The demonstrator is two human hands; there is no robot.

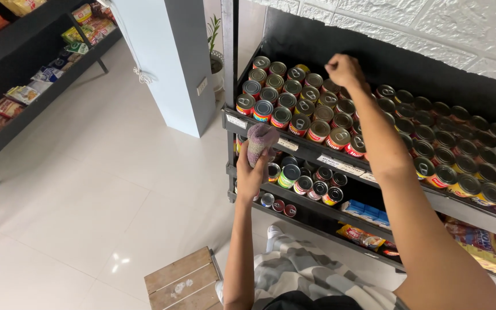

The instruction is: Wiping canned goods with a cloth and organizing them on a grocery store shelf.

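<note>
Up top, right hand (344, 70) pinches round metal cans (311, 109); left hand (252, 172) grips a fuzzy cloth (260, 140)

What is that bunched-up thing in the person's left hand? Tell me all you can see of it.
The crumpled pinkish-grey cloth looks soft and knitted, wadded into a rounded lump. The left hand grips its lower end from below, holding it upright in front of the black metal shelf rack, level with the top shelf's front edge. Whether it touches the edge is unclear.

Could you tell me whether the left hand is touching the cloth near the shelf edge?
Touching: in the head view the left hand grips the bunched cloth, its fingers wrapped around the lower end with no gap showing.
</note>
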